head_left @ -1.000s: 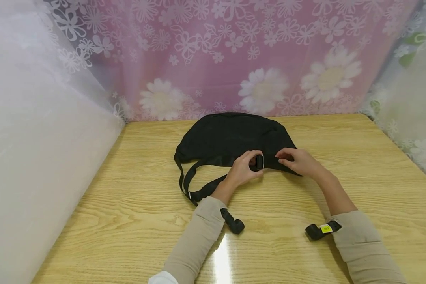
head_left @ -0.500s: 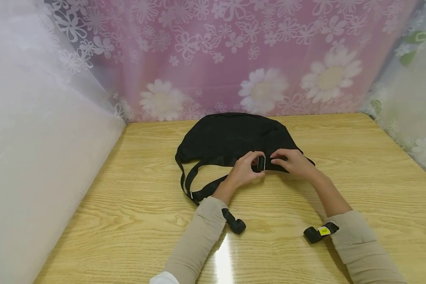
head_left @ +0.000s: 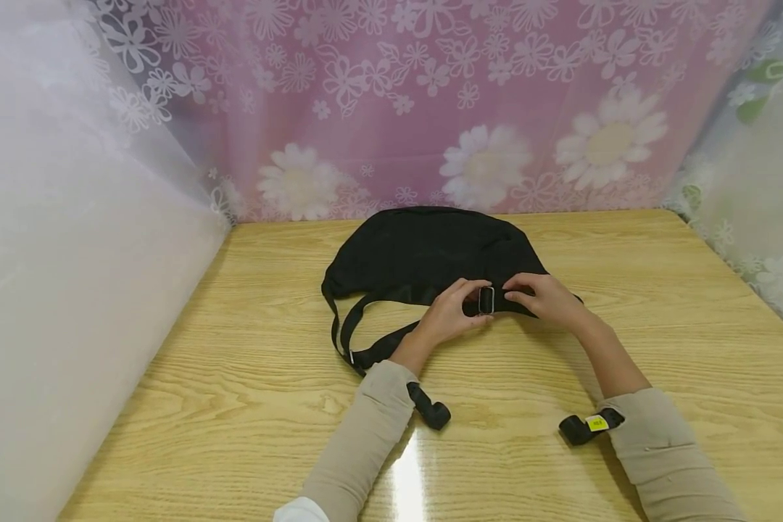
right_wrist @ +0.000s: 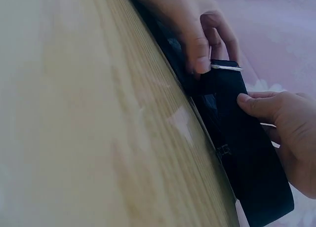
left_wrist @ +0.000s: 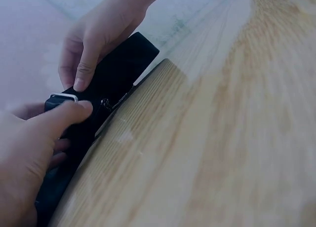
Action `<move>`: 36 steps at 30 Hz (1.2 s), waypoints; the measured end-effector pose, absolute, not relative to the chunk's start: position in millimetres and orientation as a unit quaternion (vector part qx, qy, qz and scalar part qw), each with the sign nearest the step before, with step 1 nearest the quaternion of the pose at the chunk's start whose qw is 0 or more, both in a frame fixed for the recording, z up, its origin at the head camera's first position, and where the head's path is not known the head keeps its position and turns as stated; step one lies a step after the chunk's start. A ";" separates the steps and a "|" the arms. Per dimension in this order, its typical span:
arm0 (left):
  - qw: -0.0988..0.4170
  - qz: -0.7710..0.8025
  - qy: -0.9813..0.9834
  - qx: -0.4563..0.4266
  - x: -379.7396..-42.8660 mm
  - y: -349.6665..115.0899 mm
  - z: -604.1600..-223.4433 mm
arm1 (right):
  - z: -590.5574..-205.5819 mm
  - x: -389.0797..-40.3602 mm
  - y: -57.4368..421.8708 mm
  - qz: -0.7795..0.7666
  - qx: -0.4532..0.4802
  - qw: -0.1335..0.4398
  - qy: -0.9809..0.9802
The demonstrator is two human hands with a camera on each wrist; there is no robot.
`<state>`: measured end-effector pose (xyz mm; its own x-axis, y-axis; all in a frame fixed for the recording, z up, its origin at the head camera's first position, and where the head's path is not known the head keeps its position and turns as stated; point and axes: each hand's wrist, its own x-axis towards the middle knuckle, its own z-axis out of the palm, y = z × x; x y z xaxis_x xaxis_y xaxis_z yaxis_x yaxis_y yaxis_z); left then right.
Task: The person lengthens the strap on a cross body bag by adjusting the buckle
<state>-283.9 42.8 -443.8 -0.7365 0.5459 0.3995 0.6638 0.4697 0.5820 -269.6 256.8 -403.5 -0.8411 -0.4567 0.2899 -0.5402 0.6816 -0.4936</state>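
Note:
A black waist bag (head_left: 431, 250) lies at the back of the table, its strap toward me. My left hand (head_left: 445, 312) pinches the strap at its metal slider buckle (head_left: 486, 299), thumb and fingers at opposite edges. Just to the right, my right hand (head_left: 548, 299) pinches the same strap between thumb and fingertips. In the right wrist view, the black strap (right_wrist: 256, 155) stands on edge and folds back in a loop beyond my right hand (right_wrist: 296, 133). The left wrist view shows the buckle (left_wrist: 64, 96) beside my left thumb, with the right thumb close by.
The wooden table (head_left: 235, 435) stretches out in front of the bag. Another strap loop with a small metal slider (head_left: 351, 357) lies to the left. A pink flowered curtain (head_left: 378, 109) hangs behind, and pale sheets close both sides. Black wrist bands (head_left: 431, 409) hang from both sleeves.
My left hand and the buckle have shifted slightly right. My right hand moved left along the strap, then a little back to the right. The bag's body stays in place.

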 end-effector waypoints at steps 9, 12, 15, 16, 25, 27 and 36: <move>0.101 -0.331 -0.880 -0.325 -286.5 43.1 -447.1 | -401.3 -271.0 259.4 0.285 0.278 0.077 -0.914; 0.077 -0.330 -0.893 -0.296 -286.4 44.0 -446.7 | -401.3 -270.7 258.3 0.299 0.276 0.075 -0.910; 0.057 -0.323 -0.905 -0.269 -285.2 45.2 -445.2 | -401.9 -269.1 254.5 0.329 0.280 0.064 -0.899; 0.054 -0.322 -0.908 -0.262 -284.9 45.5 -444.8 | -402.5 -268.5 252.5 0.334 0.278 0.059 -0.899; 0.046 -0.355 -0.906 -0.226 -286.6 47.7 -444.3 | -404.8 -266.5 240.7 0.267 0.287 0.051 -0.918; 0.042 -0.381 -0.897 -0.220 -286.9 47.9 -444.7 | -404.0 -265.8 241.3 0.265 0.293 0.053 -0.917; 0.063 -0.479 -0.846 -0.224 -288.0 46.3 -442.2 | -399.9 -263.6 242.3 0.251 0.293 0.063 -0.921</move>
<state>-288.0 46.3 -442.2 -0.8919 0.3191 0.3205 0.4391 0.4409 0.7828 -263.6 242.3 -399.9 -0.8207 -0.5074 0.2628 -0.5705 0.7027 -0.4251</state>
